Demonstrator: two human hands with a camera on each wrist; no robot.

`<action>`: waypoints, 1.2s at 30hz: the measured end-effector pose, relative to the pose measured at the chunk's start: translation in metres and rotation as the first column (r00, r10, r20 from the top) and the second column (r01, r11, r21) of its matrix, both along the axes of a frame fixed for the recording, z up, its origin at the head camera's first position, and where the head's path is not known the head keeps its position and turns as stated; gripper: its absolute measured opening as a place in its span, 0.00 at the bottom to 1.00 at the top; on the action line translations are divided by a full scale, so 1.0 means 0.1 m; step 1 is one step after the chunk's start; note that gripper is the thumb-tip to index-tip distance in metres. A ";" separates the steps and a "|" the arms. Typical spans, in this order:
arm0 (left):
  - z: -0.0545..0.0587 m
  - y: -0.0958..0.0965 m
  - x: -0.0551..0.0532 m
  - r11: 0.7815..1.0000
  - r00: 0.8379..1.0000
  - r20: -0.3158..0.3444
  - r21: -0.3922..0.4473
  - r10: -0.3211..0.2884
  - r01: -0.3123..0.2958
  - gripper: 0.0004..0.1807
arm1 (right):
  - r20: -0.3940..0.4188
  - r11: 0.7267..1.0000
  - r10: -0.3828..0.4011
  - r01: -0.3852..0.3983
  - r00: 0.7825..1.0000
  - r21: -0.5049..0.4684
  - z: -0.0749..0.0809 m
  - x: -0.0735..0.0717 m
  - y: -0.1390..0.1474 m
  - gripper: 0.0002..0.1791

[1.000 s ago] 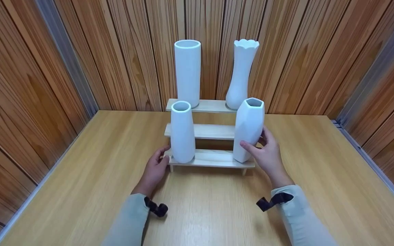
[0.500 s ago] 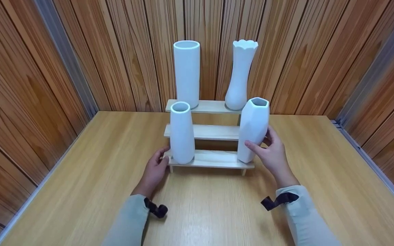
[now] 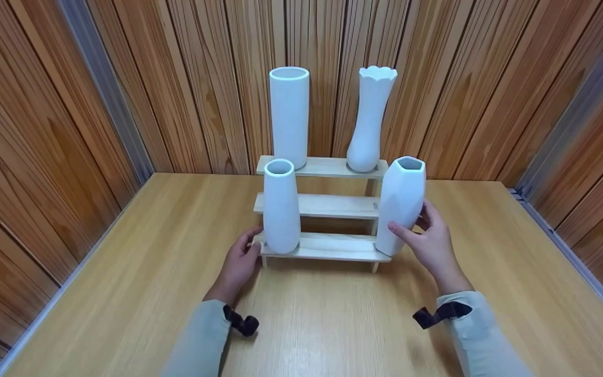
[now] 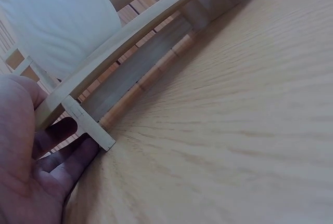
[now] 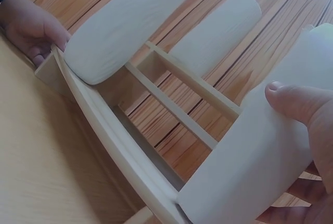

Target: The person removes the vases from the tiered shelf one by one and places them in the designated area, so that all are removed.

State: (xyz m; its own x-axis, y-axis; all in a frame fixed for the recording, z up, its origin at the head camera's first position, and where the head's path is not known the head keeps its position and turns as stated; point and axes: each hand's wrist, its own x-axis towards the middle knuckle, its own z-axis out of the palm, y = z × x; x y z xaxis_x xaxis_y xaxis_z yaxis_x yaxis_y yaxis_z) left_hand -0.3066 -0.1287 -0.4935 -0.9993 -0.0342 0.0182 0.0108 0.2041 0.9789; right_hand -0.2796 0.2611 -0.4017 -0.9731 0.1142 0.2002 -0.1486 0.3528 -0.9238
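My right hand (image 3: 430,248) grips a white faceted vase (image 3: 402,204), thumb on the near side and fingers behind. The vase tilts slightly, top to the right, its base at the right end of the bottom step of a three-tier wooden stand (image 3: 335,246). At that step's left end, my left hand (image 3: 236,264) holds the board; the left wrist view has its thumb above the board and the fingers (image 4: 73,167) below, by the leg. Close to this hand, a tapered white vase (image 3: 281,209) stands upright on the same step.
On the top tier stand a tall cylindrical white vase (image 3: 289,118) at left and a scalloped-rim white vase (image 3: 367,125) at right. The middle tier (image 3: 335,206) is a bare board. Behind the wooden table (image 3: 312,324) rises a wood-panelled wall (image 3: 207,94).
My right hand has moved the faceted vase rightward along the bottom step to its right end. My left hand keeps its hold on the stand. The head view has shifted slightly.
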 end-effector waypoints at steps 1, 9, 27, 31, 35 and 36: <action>0.00 0.00 0.00 1.000 1.000 -0.008 0.007 -0.002 0.002 0.22 | 0.003 1.000 -0.001 0.001 1.000 0.002 0.00 0.00 0.02 0.61; 0.01 -0.01 -0.01 1.000 1.000 0.026 0.004 0.004 -0.004 0.22 | 0.001 1.000 -0.014 0.014 1.000 0.005 0.00 0.02 0.13 0.60; 0.03 -0.01 -0.01 1.000 0.999 0.053 0.004 0.010 -0.010 0.21 | -0.029 1.000 -0.018 0.018 0.999 -0.007 -0.03 0.00 0.34 0.57; 0.02 -0.01 -0.01 1.000 1.000 0.024 -0.002 0.008 -0.008 0.22 | -0.057 1.000 -0.027 0.027 0.998 -0.005 -0.06 -0.02 0.37 0.57; 0.01 -0.01 -0.02 1.000 1.000 -0.002 -0.007 0.006 -0.006 0.22 | -0.042 0.999 -0.036 0.035 0.998 -0.019 -0.11 -0.03 0.41 0.59; 0.01 0.00 -0.02 1.000 1.000 -0.004 -0.006 0.006 -0.006 0.22 | -0.037 0.999 -0.037 0.036 0.999 -0.023 -0.12 -0.03 0.42 0.59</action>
State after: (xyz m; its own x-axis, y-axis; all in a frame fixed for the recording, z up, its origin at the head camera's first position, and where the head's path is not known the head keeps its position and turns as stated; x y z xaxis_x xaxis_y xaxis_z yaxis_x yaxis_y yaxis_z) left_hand -0.3082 -0.1292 -0.4925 -0.9989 -0.0405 0.0227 0.0137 0.2098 0.9776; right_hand -0.2828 0.3032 -0.4136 -0.9601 0.1541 0.2332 -0.1705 0.3381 -0.9255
